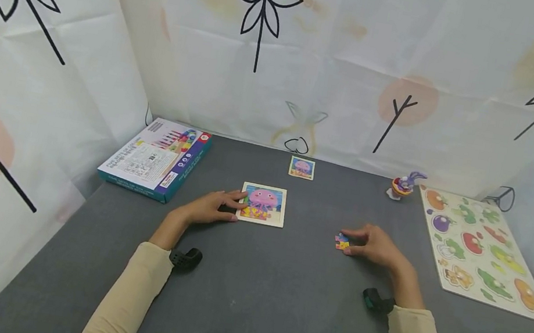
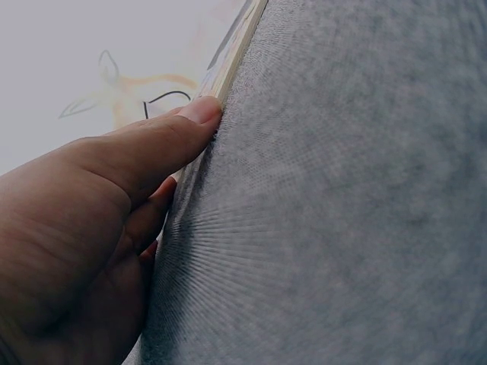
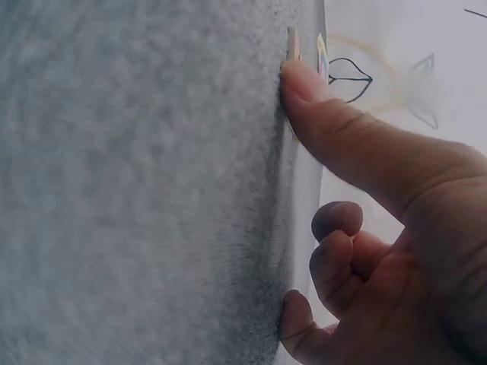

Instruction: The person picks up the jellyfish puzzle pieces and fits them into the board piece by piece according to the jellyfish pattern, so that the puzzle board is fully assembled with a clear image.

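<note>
A square jigsaw puzzle (image 1: 269, 218) with a pink jellyfish picture lies in a pale frame at the table's middle. My left hand (image 1: 211, 208) rests at its left side, fingertips over the border and thumb near the lower left corner. In the left wrist view, the thumb of my left hand (image 2: 114, 182) touches the frame's edge (image 2: 240, 57). To the right, my right hand (image 1: 377, 246) pinches a small blue, pink and yellow puzzle piece (image 1: 341, 242) between thumb and index finger, at the table surface. The right wrist view shows this piece (image 3: 294, 42) edge-on beyond the thumb.
Behind the puzzle lies a small jellyfish picture card (image 1: 302, 168). A boxed game (image 1: 154, 158) sits at the back left. On the right are a purple-eared figurine (image 1: 403, 184) and a vegetable puzzle board (image 1: 488, 253). White printed cloth (image 1: 181, 75) walls off the grey table (image 1: 270, 308).
</note>
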Available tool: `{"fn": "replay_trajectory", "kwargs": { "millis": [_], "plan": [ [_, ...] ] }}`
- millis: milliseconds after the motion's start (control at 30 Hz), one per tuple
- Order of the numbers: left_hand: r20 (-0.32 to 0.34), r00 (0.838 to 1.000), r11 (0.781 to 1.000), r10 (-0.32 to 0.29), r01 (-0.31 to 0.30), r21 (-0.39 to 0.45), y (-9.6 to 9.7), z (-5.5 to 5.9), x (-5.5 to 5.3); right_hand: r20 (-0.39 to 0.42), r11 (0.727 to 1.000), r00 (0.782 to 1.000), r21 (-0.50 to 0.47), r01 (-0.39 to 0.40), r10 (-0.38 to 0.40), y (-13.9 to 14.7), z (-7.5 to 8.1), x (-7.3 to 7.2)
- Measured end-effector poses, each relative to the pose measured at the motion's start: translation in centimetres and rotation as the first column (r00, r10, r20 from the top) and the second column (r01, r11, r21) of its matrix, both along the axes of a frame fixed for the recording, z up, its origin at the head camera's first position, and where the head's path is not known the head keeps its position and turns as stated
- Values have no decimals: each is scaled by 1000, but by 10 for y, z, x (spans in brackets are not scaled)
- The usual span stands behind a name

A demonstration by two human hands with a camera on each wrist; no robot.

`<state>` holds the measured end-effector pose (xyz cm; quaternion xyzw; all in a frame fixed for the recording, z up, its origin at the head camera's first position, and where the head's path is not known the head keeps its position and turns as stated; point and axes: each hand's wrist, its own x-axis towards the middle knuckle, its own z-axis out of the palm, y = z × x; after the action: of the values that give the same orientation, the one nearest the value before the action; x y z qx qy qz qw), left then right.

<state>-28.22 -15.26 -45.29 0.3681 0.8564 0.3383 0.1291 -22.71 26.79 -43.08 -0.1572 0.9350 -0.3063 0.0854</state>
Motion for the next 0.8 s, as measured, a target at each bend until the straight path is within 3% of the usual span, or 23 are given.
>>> {"fn": "replay_trajectory", "kwargs": {
  "millis": [333, 800],
  "plan": [
    [11, 1000, 1000, 10, -10, -11, 1, 1, 0, -55, 997, 998, -73, -7, 3, 5, -2, 0],
    [5, 1000, 1000, 18, -18, -9, 1, 1, 1, -128, 996, 992, -81, -27, 16, 8, -9, -3]
  ]
}}
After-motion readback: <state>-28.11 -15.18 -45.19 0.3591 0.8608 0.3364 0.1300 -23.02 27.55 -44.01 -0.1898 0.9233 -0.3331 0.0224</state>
